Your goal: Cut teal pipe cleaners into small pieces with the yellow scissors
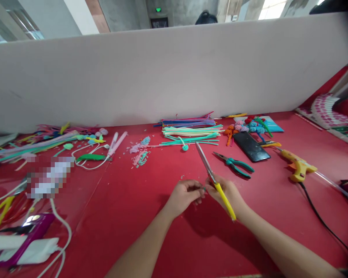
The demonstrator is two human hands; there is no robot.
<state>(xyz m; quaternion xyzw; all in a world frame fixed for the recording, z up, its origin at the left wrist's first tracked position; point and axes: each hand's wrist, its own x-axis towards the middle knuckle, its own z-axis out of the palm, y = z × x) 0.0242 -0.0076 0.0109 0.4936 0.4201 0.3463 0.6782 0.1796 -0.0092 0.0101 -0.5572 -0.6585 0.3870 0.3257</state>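
My right hand (227, 195) is closed around yellow-handled scissors (224, 200), seen nearly edge-on, with the long metal blades pointing up and away. My left hand (185, 197) has its fingertips pinched together. A tiny teal piece (204, 189) shows between the fingertips of both hands, which almost meet; most of it is hidden. Beyond the hands, a teal pom-pom (185, 148) on a pale stem lies in front of teal pipe cleaners (168, 143). Teal-handled pliers (234, 165) rest to the right of the scissors' blades.
Rows of pipe cleaners (191, 131) lie by the white partition (162, 77). Fluffy trimmings (140, 157) sit left of them. A black phone (251, 146) and a yellow glue gun (300, 164) with a trailing cord are rightward. Cables and a purple-and-white power strip (31, 239) occupy the left.
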